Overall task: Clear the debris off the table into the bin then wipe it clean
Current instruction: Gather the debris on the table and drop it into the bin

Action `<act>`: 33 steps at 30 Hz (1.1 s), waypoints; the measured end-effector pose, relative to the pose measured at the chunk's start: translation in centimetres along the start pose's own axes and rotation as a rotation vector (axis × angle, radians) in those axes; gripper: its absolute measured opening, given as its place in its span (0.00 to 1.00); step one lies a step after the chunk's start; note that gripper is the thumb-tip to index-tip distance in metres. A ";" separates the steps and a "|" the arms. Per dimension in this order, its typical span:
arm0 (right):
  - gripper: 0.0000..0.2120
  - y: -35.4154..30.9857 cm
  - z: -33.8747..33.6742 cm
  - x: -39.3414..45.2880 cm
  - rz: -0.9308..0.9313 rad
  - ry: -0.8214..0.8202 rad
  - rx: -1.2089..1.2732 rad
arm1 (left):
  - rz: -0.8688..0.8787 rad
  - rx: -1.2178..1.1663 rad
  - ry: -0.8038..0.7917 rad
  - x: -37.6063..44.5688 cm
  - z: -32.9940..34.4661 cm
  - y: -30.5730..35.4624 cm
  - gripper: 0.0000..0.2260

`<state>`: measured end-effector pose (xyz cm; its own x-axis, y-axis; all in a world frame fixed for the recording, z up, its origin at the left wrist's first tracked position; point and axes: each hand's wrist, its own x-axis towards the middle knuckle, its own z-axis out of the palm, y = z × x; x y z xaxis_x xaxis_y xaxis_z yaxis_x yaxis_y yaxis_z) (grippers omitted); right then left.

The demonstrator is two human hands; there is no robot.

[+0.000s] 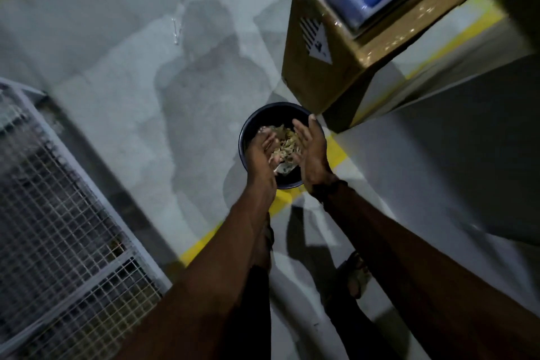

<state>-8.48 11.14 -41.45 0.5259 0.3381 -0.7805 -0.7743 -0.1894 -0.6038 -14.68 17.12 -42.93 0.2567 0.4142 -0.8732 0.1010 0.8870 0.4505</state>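
Below, the grey floor (122, 114) fills most of the view, with a mesh rack (58, 213) at left and a cardboard box (336, 47) at upper right. The dark round bin (260, 123) stands on the floor just beside the box. Both arms reach down over it. The left hand (264, 152) and right hand (311, 149) face each other, palms inward, fingers fairly straight and a little apart, cupping a pile of pale debris (285, 146) between them directly above the bin's mouth. The risk, I judge, is spill: the hands sit toward the near rim, so scraps released there could drop onto the floor, and light bits may cling to the palms.
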 end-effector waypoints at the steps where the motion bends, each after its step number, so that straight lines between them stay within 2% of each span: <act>1: 0.28 -0.8 0.1 -1.9 -0.014 -0.022 0.011 | 0.019 -0.012 -0.005 -2.1 0.3 0.5 0.17; 5: 0.28 -4.4 -0.3 -10.1 -0.067 -0.046 0.068 | 0.097 -0.053 -0.046 -10.8 1.7 2.5 0.15; 11: 0.18 -10.3 -4.1 -25.0 -0.168 -0.049 0.111 | 0.194 -0.026 -0.119 -25.9 5.4 4.4 0.10; 16: 0.22 -14.7 -10.8 -35.3 -0.225 -0.012 0.102 | 0.279 0.068 -0.201 -37.7 9.0 2.6 0.08; 19: 0.31 -16.5 -16.0 -40.3 -0.254 0.027 0.111 | 0.309 0.151 -0.252 -42.9 11.3 0.1 0.09; 21: 0.37 -17.2 -19.8 -43.1 -0.300 0.081 0.127 | 0.309 0.222 -0.303 -45.7 12.9 -2.1 0.09; 24: 0.24 -17.6 -26.3 -46.1 -0.350 0.136 0.180 | 0.331 0.316 -0.421 -49.3 15.9 -5.8 0.06; 26: 0.20 -17.4 -30.1 -47.2 -0.383 0.184 0.230 | 0.361 0.398 -0.474 -50.7 18.2 -8.0 0.10; 28: 0.17 -16.9 -33.9 -48.0 -0.415 0.274 0.295 | 0.406 0.498 -0.525 -51.6 20.8 -10.4 0.09; 30: 0.17 -16.6 -37.1 -48.0 -0.436 0.356 0.365 | 0.464 0.631 -0.585 -51.6 23.2 -12.6 0.02; 33: 0.18 -16.5 -41.2 -47.8 -0.461 0.480 0.420 | 0.548 0.827 -0.671 -51.0 26.5 -16.0 0.03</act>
<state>-6.33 -39.90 -0.90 0.8467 -0.1558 -0.5087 -0.4590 0.2696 -0.8465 -3.93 -23.60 -0.66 0.8842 0.2891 -0.3670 0.3454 0.1243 0.9302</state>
